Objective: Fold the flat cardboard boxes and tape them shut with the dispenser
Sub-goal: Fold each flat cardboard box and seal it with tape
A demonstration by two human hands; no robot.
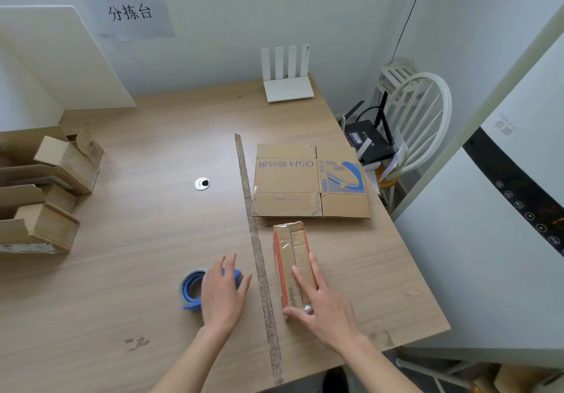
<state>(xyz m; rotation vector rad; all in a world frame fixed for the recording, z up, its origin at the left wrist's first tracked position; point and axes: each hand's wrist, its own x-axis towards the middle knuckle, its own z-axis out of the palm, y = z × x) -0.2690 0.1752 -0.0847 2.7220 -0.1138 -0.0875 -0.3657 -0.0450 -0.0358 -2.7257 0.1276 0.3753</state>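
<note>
A small folded cardboard box (291, 258) with orange edges and clear tape along its top seam lies on the wooden table (152, 179). My right hand (317, 304) lies flat on its near end, fingers straight, thumb against the near side. The blue tape dispenser (193, 289) sits left of a worn tape strip (256, 240) running down the table. My left hand (224, 292) rests over the dispenser's right part with fingers spread. A flat cardboard box (308, 182) with blue print lies beyond the small box.
Several folded cardboard boxes (45, 191) are stacked at the table's left edge. A white router (287, 84) stands at the back. A round cable hole (202, 183) is mid-table. A white chair (418, 124) with a black router (369, 142) stands beyond the right edge.
</note>
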